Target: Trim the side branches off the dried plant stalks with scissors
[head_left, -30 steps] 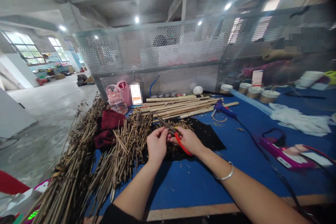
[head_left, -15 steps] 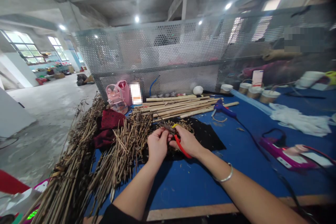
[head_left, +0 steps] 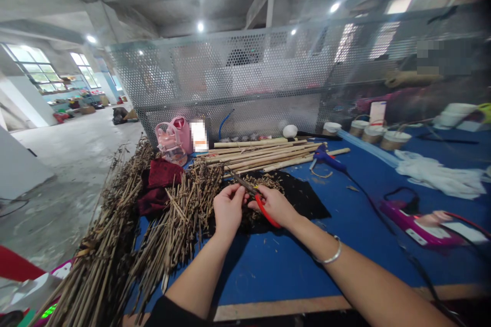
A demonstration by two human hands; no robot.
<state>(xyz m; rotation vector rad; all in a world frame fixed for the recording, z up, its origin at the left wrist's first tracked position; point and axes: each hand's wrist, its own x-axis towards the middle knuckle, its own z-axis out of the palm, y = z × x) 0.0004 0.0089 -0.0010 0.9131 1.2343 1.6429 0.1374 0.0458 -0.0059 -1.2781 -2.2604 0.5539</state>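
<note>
My right hand (head_left: 274, 207) is closed around a pair of scissors (head_left: 264, 212) with red and yellow handles. Their dark blades point up and to the left, passing just above the fingertips of my left hand (head_left: 229, 209). Thumb and fingers of that left hand are pinched together; what is between them is too small to make out. Beneath both hands lies a black cloth (head_left: 307, 196) strewn with short dried plant pieces (head_left: 270, 180). A heap of dried stalks (head_left: 174, 230) spreads over the table just left of my left hand.
Pale sticks (head_left: 264, 156) lie behind the cloth, with a blue glue gun (head_left: 328, 158) at their right end. A purple power strip (head_left: 420, 227) and its cables sit at the right. Perforated metal panels (head_left: 238, 76) stand across the table's back. More stalks (head_left: 99, 250) lean at the left edge.
The scissors have turned slightly in my right hand; more blade shows and less of the yellow handle. My left hand has shifted a little left, its fingers still pinched.
</note>
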